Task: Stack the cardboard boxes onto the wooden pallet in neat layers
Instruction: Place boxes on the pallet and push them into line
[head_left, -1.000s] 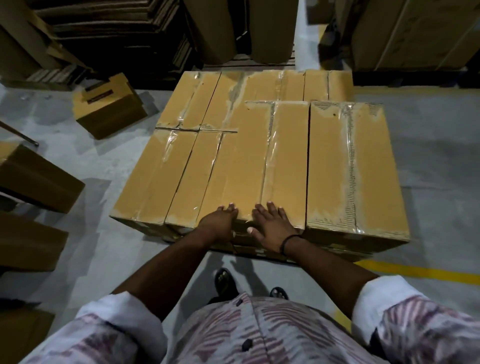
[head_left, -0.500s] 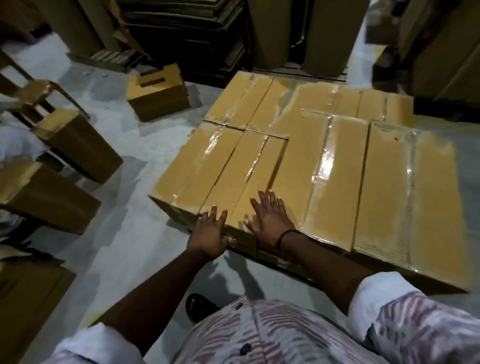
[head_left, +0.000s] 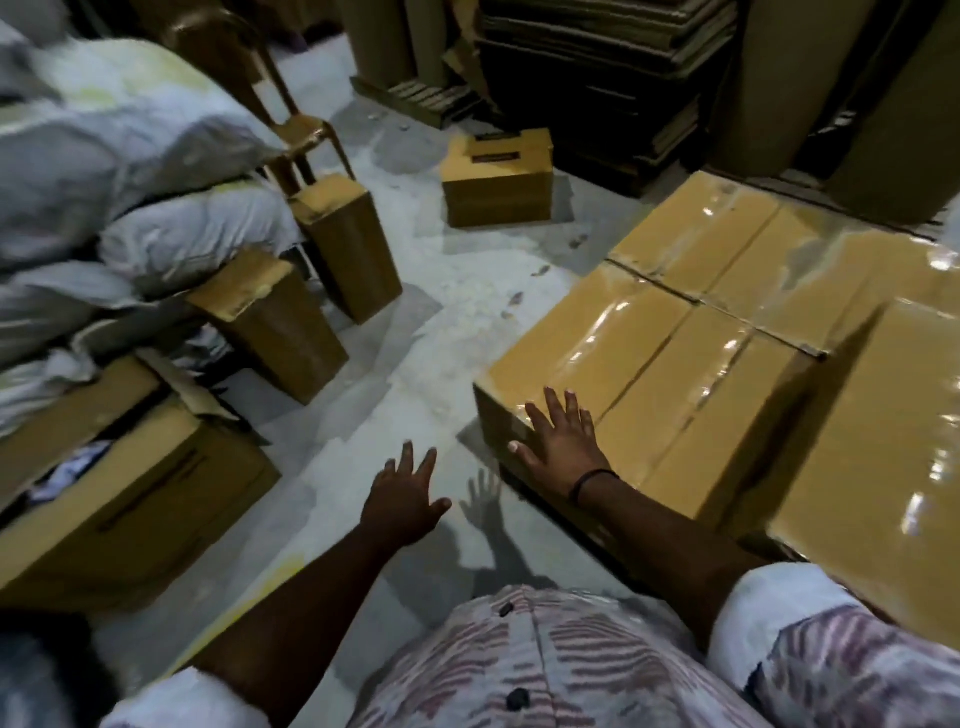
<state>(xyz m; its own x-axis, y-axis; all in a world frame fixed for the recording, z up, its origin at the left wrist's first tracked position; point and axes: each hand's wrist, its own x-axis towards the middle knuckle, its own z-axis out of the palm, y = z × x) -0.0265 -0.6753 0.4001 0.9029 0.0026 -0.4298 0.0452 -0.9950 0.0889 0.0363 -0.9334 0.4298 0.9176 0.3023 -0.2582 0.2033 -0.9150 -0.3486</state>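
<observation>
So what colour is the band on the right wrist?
The wristband is black, seen in the head view.

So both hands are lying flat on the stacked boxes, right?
Not both. The head view shows only the right hand flat on the corner of a stacked box; the left hand is off the boxes, fingers spread, over the floor.

Dim warehouse light; tape glare on boxes (head_left: 691, 332); motion blur left edge.

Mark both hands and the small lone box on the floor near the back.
left hand (head_left: 402, 499), head view, back of the hand.
right hand (head_left: 563, 449), head view, back of the hand.
small lone box (head_left: 498, 195), head view, front face.
</observation>
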